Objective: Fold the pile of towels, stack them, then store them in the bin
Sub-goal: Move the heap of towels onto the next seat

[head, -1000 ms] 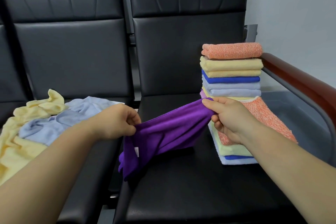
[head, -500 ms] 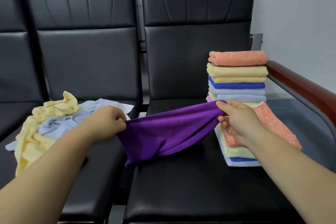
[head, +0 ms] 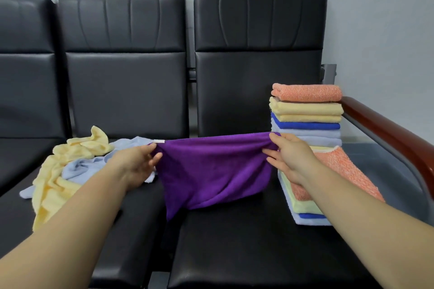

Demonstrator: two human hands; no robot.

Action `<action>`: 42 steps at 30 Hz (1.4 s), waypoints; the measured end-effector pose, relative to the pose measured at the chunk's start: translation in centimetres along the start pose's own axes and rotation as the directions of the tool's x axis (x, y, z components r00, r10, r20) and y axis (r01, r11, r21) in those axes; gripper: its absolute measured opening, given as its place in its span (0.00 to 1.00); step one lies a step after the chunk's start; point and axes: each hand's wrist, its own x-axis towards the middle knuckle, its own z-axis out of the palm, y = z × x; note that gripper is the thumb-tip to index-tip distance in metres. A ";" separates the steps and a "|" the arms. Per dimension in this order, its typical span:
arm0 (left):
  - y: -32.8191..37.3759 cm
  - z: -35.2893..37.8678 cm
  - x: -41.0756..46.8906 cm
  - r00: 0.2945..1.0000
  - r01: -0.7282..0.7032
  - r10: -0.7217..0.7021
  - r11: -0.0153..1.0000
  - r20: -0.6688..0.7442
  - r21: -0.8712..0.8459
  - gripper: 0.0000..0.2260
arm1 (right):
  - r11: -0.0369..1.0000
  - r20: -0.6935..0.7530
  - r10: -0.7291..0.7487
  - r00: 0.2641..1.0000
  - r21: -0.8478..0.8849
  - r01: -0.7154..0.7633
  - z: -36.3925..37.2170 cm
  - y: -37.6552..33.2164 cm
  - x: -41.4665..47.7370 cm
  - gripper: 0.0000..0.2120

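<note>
A purple towel (head: 213,171) hangs spread between my hands above the right black seat (head: 246,253). My left hand (head: 138,162) pinches its upper left corner, beside a small white tag. My right hand (head: 287,155) pinches the upper right corner. The towel's lower edge rests on the seat. A tall stack of folded towels (head: 307,119), orange on top, stands at the seat's right back. A lower folded stack (head: 328,171) with an orange towel on top lies in front of it. The unfolded pile of yellow and pale blue towels (head: 70,166) lies on the middle seat.
Three black chairs stand in a row against a grey wall. A dark red wooden armrest (head: 387,131) on a grey frame borders the right seat. No bin is in view.
My hands have moved apart and lifted, stretching the purple towel's top edge straight and wide. The view has tilted upward, showing more of the chair backs.
</note>
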 end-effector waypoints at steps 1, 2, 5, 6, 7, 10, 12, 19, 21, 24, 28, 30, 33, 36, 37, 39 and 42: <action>0.1 0.3 0.8 1.000 0.016 -0.013 0.992 0.022 -0.123 0.09 | 1.000 0.006 -0.007 1.000 0.006 0.007 0.6 -0.4 0.5 0.11; 0.4 0.6 1.5 1.000 0.001 0.005 0.981 0.031 -0.193 0.10 | 1.000 0.014 -0.023 1.000 0.008 0.023 1.3 -1.1 1.1 0.10; 1.6 1.6 2.4 0.985 -0.151 0.167 0.959 0.050 -0.238 0.14 | 0.992 0.016 -0.112 0.994 0.065 0.110 2.8 -3.4 3.0 0.06; 2.0 1.8 2.6 0.972 -0.208 0.229 0.944 0.055 -0.256 0.16 | 0.985 0.014 -0.146 0.989 0.092 0.145 3.0 -4.3 3.2 0.04; 2.7 2.0 2.6 0.955 -0.259 0.289 0.924 0.067 -0.282 0.16 | 0.976 0.014 -0.191 0.981 0.106 0.189 3.2 -5.4 3.4 0.05; 4.1 2.2 1.6 0.899 -0.373 0.420 0.885 0.127 -0.280 0.12 | 0.946 0.034 -0.302 0.953 0.130 0.296 2.3 -7.6 3.2 0.17; 4.3 1.8 0.5 0.867 -0.427 0.467 0.876 0.175 -0.223 0.10 | 0.938 0.033 -0.341 0.939 0.081 0.338 1.2 -8.0 2.3 0.17; 1.6 -1.4 -2.7 0.883 -0.464 0.411 0.838 0.227 0.286 0.09 | 0.729 0.059 -0.367 0.929 -0.602 0.326 -3.5 -1.8 -1.9 0.09; 0.3 -2.1 -3.2 0.907 -0.420 0.322 0.753 0.273 0.507 0.10 | 0.573 0.121 -0.296 0.948 -0.771 0.277 -4.2 -0.7 -2.7 0.14; -1.7 -2.6 -2.8 0.946 -0.324 0.234 0.728 0.225 0.604 0.09 | 0.415 0.178 -0.165 0.970 -0.880 0.232 -4.8 -0.2 -3.5 0.18; -3.4 -2.8 -2.4 0.984 -0.175 0.102 0.702 0.146 0.690 0.08 | 0.278 0.224 0.007 0.975 -0.937 0.213 -5.0 -0.5 -4.9 0.20; -3.7 -2.5 -2.7 0.992 -0.116 0.037 0.684 0.124 0.720 0.10 | 0.216 0.241 0.048 0.969 -0.950 0.226 -5.0 -0.7 -5.6 0.20; -4.1 -1.9 -2.9 0.995 -0.078 0.007 0.646 0.097 0.759 0.12 | 0.188 0.237 0.067 0.969 -0.957 0.221 -4.8 -0.8 -5.9 0.20; -4.9 -1.8 -2.2 0.999 -0.037 0.010 0.668 0.041 0.743 0.12 | 0.167 0.226 0.009 0.974 -0.961 0.221 -4.4 -0.3 -5.8 0.18; -5.2 -1.8 -1.9 1.000 -0.023 0.013 0.691 0.020 0.723 0.12 | 0.152 0.225 -0.018 0.974 -0.962 0.225 -4.2 0.0 -5.6 0.17; -5.6 -1.9 -1.0 1.000 -0.011 0.027 0.747 -0.014 0.665 0.12 | 0.110 0.236 -0.086 0.968 -0.963 0.244 -3.7 0.7 -5.1 0.16; -6.2 -1.8 0.0 0.994 -0.036 0.098 0.750 -0.056 0.661 0.12 | 0.096 0.246 -0.189 0.951 -0.959 0.267 -2.6 1.7 -4.0 0.15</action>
